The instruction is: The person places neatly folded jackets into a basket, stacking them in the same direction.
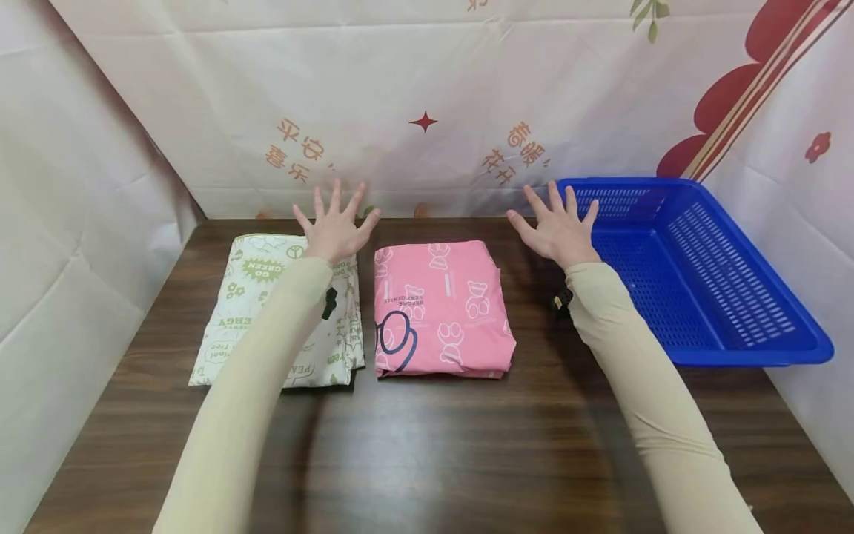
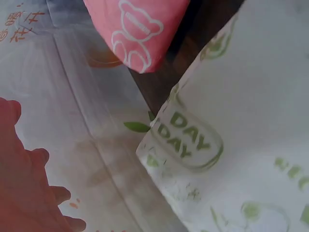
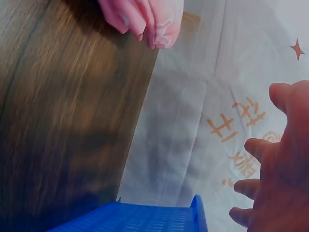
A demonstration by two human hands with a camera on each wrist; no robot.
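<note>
Fingers spread wide, my left hand (image 1: pixel 336 231) is held over the far right corner of a folded white cloth (image 1: pixel 230 297) printed in green. My right hand (image 1: pixel 559 233), its fingers also splayed, is beside the left rim of a blue plastic basket (image 1: pixel 740 356). Neither hand holds anything. Between them a folded pink cloth (image 1: pixel 443 311) with white bear outlines lies on the table. The left wrist view shows the white cloth (image 2: pixel 241 125) and a corner of the pink one (image 2: pixel 137 34). Part of the basket (image 3: pixel 145 217) shows low in the right wrist view.
The brown wooden table (image 1: pixel 427 452) ends at a printed fabric backdrop (image 1: pixel 427 67) behind, with more fabric hanging at both sides. A small dark object (image 1: pixel 562 302) shows beside the right sleeve, near the basket's left side.
</note>
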